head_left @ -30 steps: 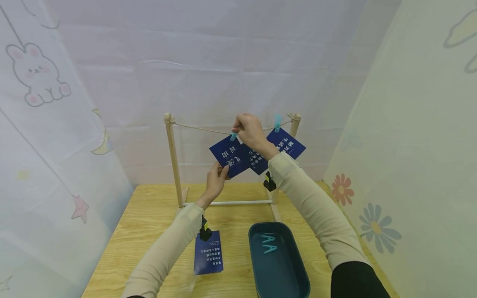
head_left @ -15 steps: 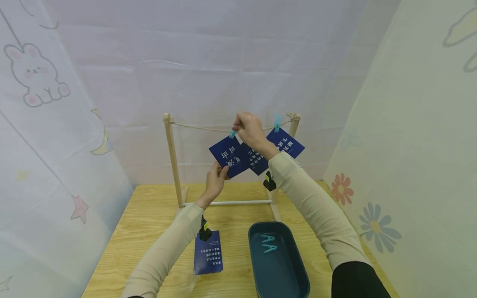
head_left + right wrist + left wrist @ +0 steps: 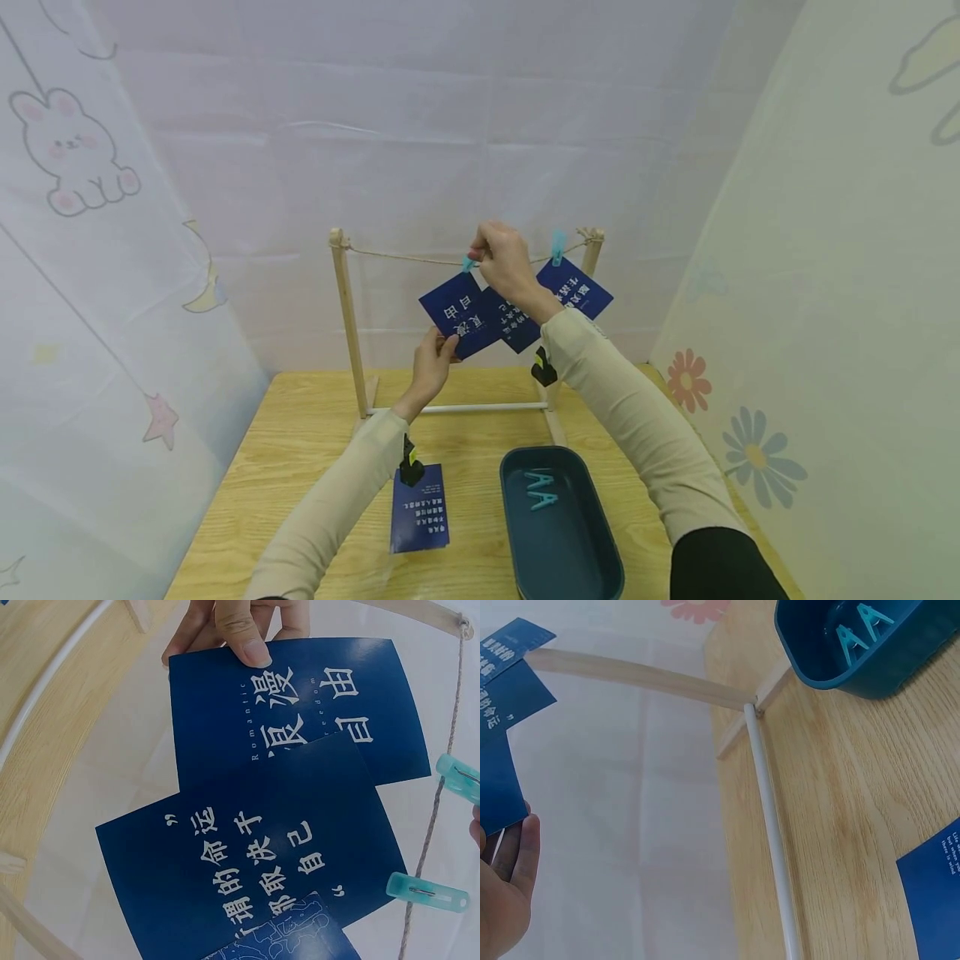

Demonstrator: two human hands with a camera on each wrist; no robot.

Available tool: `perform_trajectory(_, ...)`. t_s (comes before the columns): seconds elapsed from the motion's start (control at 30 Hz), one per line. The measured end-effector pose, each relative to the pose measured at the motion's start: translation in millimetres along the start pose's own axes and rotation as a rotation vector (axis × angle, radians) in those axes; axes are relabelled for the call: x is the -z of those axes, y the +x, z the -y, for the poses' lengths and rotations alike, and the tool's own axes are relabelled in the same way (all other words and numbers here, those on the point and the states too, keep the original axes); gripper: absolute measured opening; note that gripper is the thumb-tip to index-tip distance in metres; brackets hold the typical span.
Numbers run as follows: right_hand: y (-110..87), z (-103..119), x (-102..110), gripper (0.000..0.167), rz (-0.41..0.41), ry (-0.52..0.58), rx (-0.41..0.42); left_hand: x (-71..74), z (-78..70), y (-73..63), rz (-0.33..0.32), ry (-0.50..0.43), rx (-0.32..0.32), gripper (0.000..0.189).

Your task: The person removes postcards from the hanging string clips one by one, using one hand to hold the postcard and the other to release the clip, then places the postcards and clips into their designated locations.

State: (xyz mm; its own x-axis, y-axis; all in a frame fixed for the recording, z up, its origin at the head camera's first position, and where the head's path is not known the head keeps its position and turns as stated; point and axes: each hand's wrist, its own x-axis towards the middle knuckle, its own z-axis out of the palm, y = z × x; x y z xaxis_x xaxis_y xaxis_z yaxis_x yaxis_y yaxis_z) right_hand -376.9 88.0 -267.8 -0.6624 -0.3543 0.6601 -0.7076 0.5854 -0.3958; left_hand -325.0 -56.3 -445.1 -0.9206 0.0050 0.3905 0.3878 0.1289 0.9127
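Note:
My left hand [image 3: 430, 371] pinches the lower edge of a dark blue card [image 3: 300, 697] with white lettering, thumb on its front. At the card's upper corner, my right hand [image 3: 504, 260] holds a light teal clothespin [image 3: 459, 780] at the twine [image 3: 431, 840]. Only a bit of its fingertips shows at the right wrist view's edge. A second blue card [image 3: 262, 847] hangs beside it, overlapping it, near another teal clothespin [image 3: 427, 891]. Farther right, a third card [image 3: 577, 287] hangs tilted from its own clothespin [image 3: 558, 248]. My right hand hides part of the second card in the head view.
The twine runs between two wooden posts [image 3: 347, 325] joined by a white rod [image 3: 480, 408]. On the wooden table [image 3: 300, 467] lie more blue cards [image 3: 418, 512]. Right of them stands a dark teal tray [image 3: 558, 550] holding two clothespins [image 3: 542, 500]. Printed cloth walls surround the table.
My right hand has risen slightly with the clothespin, and the held card's top has shifted a little. My left hand stays nearly in place on the card.

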Motion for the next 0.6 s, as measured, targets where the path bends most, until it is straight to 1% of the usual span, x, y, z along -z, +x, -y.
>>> perform_trajectory(0.2, -1.7, 0, -1, 0.018, -0.025, -0.005, 0.026, 2.5, 2.6, -1.6, 0.008, -0.004, -0.017, 0.023)
perform_trajectory(0.33, -2.5, 2, -1, 0.017, -0.027, -0.006, 0.038, 7.0, -18.4, -8.5, 0.028, -0.022, -0.032, 0.021)
perform_trajectory(0.43, -2.9, 4, 0, 0.016, -0.024, -0.007, 0.043, 9.6, -36.0, -13.0, 0.036, -0.022, -0.018, 0.020)
perform_trajectory(0.47, -3.1, 5, 0, 0.016, -0.024, -0.007, 0.046, 9.5, -36.6, -13.4, 0.034, -0.019, -0.016, 0.019)
perform_trajectory(0.5, -3.2, 5, 0, 0.017, -0.025, -0.005, 0.054, 8.8, -33.5, -12.4, 0.030, -0.017, -0.013, 0.019)
perform_trajectory(0.6, -3.7, 5, -1, 0.018, -0.023, -0.009, 0.062, 7.1, -19.0, -8.7, 0.016, -0.022, -0.009, 0.021)
